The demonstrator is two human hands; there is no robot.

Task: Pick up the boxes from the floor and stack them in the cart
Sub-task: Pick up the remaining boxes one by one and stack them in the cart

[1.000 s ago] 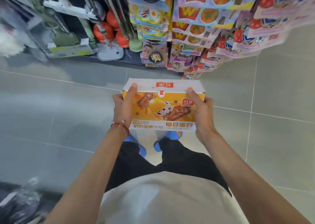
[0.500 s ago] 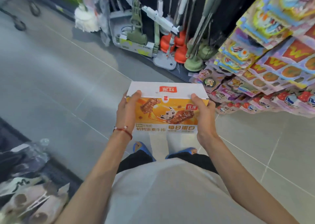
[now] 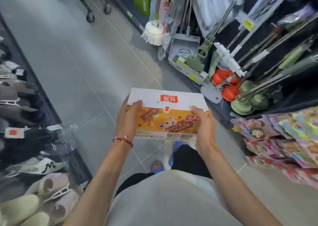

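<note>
I carry one orange and white snack box in front of my waist, above the grey tiled floor. My left hand grips its left end, thumb over the top edge. My right hand grips its right end the same way. The box is level, its printed side facing me. The wheels and lower frame of a cart show at the far top of the aisle, some way ahead of the box.
Mops, dustpans and plungers line the rack on the right, with colourful packets nearer me. Shoes and slippers fill a low shelf on the left. The tiled aisle runs between them.
My view has swung left, from facing the right-hand shelves to looking down the aisle; the cart's wheels have come into sight. Both hands keep the same hold on the box.
</note>
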